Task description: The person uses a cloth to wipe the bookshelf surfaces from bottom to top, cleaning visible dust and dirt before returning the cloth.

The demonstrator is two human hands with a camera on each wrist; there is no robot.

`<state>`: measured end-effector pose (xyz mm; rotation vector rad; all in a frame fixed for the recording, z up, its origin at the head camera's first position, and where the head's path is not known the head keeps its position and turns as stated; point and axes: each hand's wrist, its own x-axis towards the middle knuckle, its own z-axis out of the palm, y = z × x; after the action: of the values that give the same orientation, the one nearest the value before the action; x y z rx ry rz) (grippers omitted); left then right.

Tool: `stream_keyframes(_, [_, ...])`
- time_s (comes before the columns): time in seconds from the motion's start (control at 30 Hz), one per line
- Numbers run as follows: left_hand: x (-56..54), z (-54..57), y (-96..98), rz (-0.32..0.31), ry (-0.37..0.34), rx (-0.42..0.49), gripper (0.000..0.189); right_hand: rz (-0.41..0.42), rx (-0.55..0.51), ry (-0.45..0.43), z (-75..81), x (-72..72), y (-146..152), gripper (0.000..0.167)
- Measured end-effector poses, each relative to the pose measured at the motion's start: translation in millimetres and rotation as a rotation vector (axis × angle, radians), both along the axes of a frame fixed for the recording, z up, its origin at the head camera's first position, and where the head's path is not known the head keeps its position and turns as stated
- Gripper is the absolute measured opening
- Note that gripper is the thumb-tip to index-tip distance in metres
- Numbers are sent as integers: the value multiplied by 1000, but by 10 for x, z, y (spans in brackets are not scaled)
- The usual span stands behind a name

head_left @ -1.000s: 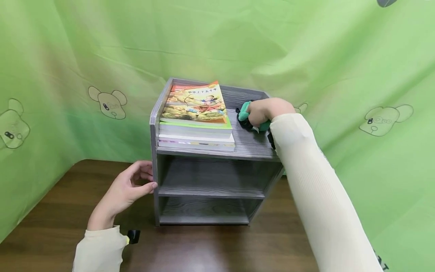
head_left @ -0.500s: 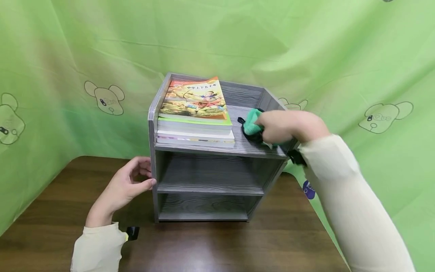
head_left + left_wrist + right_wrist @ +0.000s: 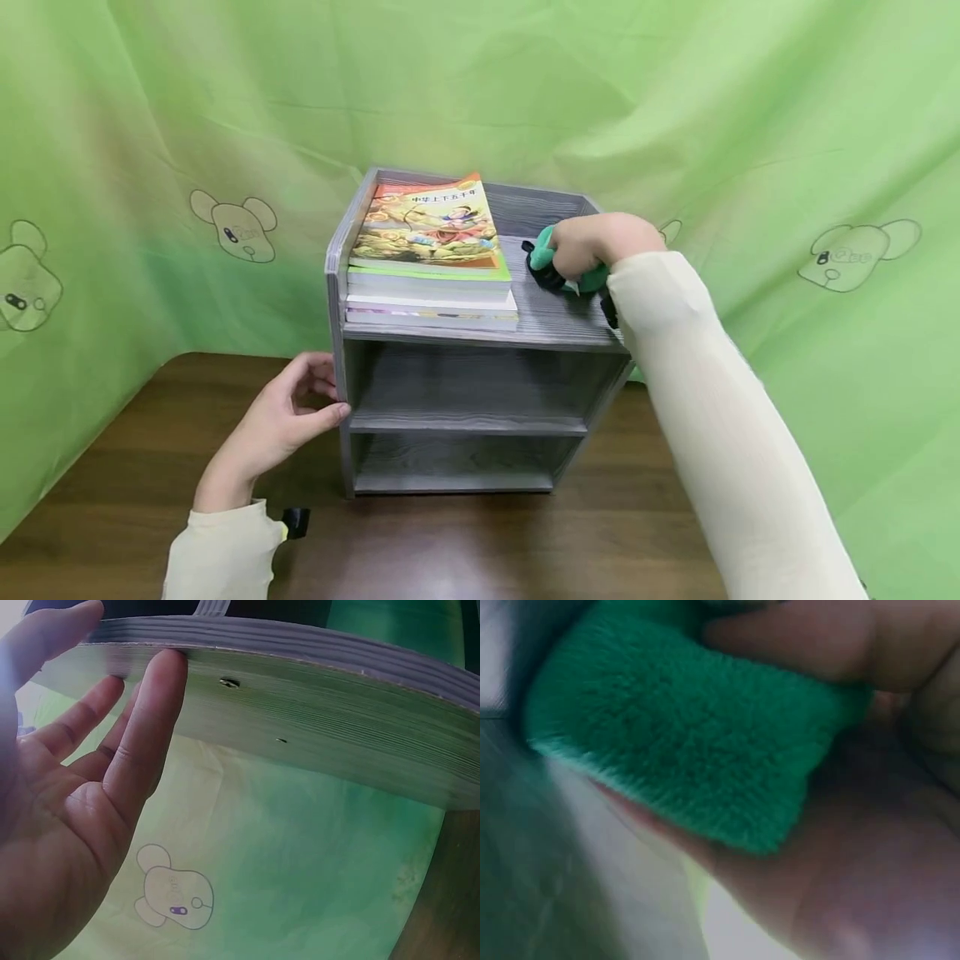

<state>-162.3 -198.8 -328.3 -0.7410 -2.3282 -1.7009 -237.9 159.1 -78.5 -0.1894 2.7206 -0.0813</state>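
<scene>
My left hand (image 3: 281,421) holds the left side panel of a grey wood-grain shelf unit (image 3: 468,425), its thumb over the front edge and its fingertips against the outer side. In the left wrist view those fingers are extended, touching the panel's face. On the shelf's top, my right hand (image 3: 592,246) grips a bunched, fluffy green cleaning cloth (image 3: 675,727) with black parts and a small black loop. The hand covers much of the cloth in the head view. To its left lies a stack of books (image 3: 427,237), the top one with a colourful illustrated cover.
Two lower compartments face forward beneath the top. A raised rim (image 3: 348,221) borders the top at the left and back. The unit stands on a dark wooden table (image 3: 442,542). Green curtain fabric (image 3: 480,92) with cartoon heads hangs behind and at both sides.
My right hand, with the cloth, swept forward and right across the shelf top, then went back toward the rear left. My left hand has kept its place on the panel.
</scene>
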Motion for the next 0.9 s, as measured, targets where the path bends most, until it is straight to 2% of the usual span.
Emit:
stream_keyframes(0.03, [13, -16, 9, 5, -4, -1, 48, -19, 17, -2, -12, -80, 2, 36])
stream_keyframes(0.13, [67, -78, 32, 28, -23, -19, 49, -61, 68, -23, -118, -263, 2, 18])
stream_keyframes(0.17, [87, -97, 38, 35, -29, -27, 49, -66, 80, -27, -158, -303, 3, 19])
stream_keyframes(0.27, [123, -130, 47, 48, -45, -48, 50, -68, 89, -36, -252, -356, 5, 21])
stream_keyframes(0.37, [122, -111, 36, 67, -38, -54, 50, 16, 49, -20, -272, -314, -9, 17])
stream_keyframes(0.43, [106, -84, 25, 78, -24, -53, 49, 100, 7, -13, -237, -223, -49, 18])
stream_keyframes(0.5, [79, -53, 24, 82, -4, -53, 49, 192, -27, 3, -168, -60, -96, 22])
stream_keyframes(0.6, [30, -4, 54, 70, 21, -47, 48, 288, -18, 41, -37, 297, -146, 30])
stream_keyframes(0.7, [1, 4, 70, 57, 25, -34, 48, 363, 29, 86, 12, 664, -168, 30])
stream_keyframes(0.77, [-3, 9, 72, 53, 18, -28, 48, 391, 48, 104, 16, 840, -172, 33])
stream_keyframes(0.83, [1, 7, 68, 54, 6, -24, 48, 406, 61, 114, 12, 895, -184, 35])
stream_keyframes(0.9, [9, -6, 58, 64, -3, -27, 48, 399, 57, 104, 1, 800, -193, 37])
